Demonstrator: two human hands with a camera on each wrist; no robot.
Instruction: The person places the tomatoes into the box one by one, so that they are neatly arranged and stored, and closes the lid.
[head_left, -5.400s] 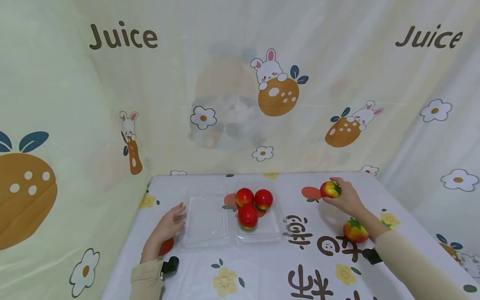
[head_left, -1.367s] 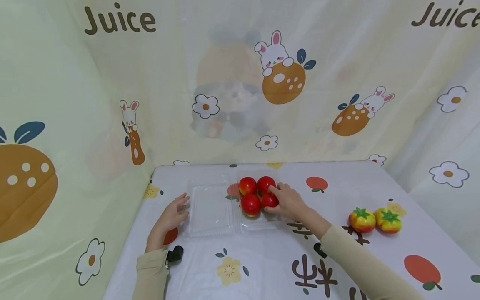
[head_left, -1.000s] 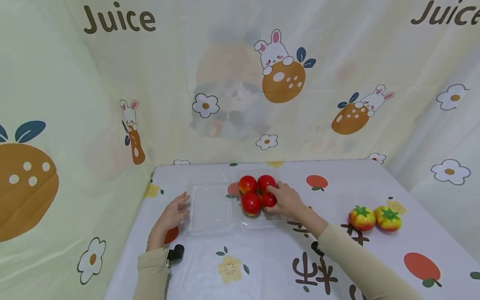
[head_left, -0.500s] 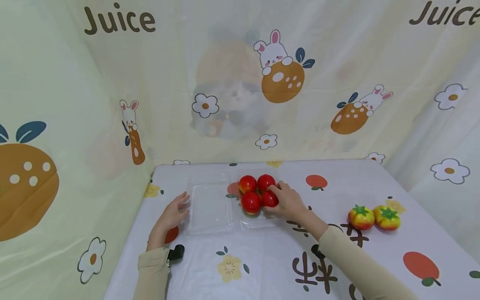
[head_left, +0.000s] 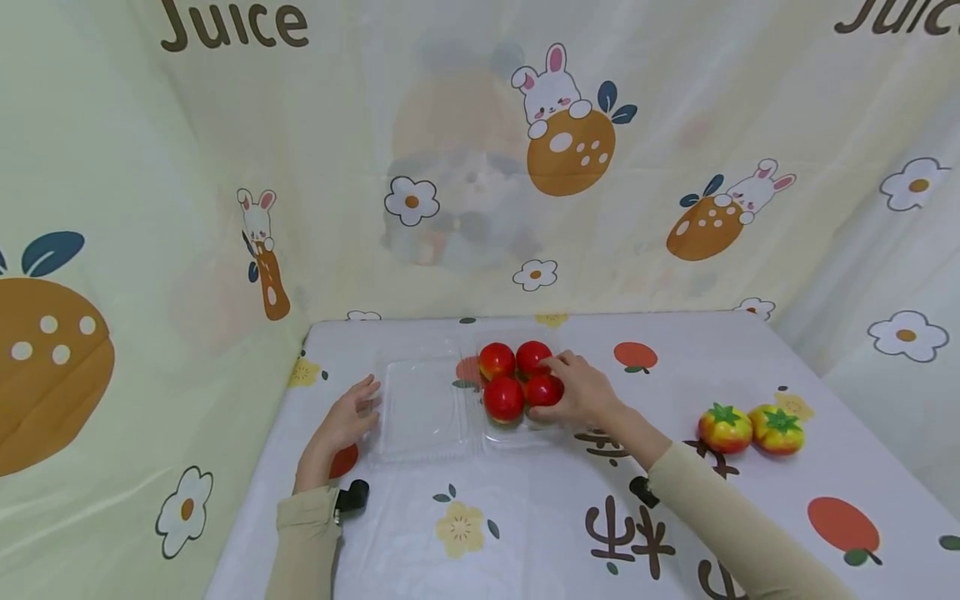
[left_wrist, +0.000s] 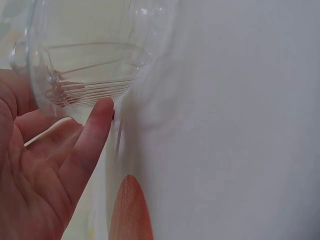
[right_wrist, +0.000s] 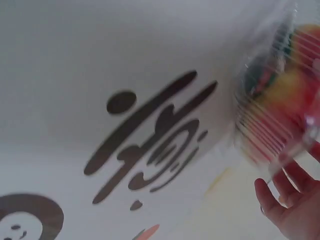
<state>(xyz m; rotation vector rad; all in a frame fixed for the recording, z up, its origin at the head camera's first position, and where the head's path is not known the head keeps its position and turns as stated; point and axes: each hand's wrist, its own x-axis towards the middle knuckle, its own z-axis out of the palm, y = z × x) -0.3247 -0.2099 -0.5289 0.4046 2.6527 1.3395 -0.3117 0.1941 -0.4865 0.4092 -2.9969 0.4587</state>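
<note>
An open clear plastic clamshell box (head_left: 422, 421) lies on the table. Its left half is bare and its right half holds several red tomatoes (head_left: 503, 398). My right hand (head_left: 583, 397) reaches into the right half, its fingers curled round the front-right tomato (head_left: 543, 389). In the right wrist view that fruit shows blurred through the box wall (right_wrist: 272, 117), with my fingertips (right_wrist: 282, 200) below it. My left hand (head_left: 347, 419) lies flat at the left edge of the bare half. In the left wrist view one straight finger (left_wrist: 97, 130) touches the box rim (left_wrist: 85, 95).
Two yellow-red tomatoes with green tops (head_left: 724, 427) (head_left: 777, 429) sit side by side on the table's right. The printed white tablecloth (head_left: 525, 533) covers the table. Patterned curtains hang close behind and on both sides. A small black clip (head_left: 351, 497) sits by my left cuff.
My right hand moved from the far right of the table to the box, which now holds one more red tomato. Over the last second both hands have barely moved.
</note>
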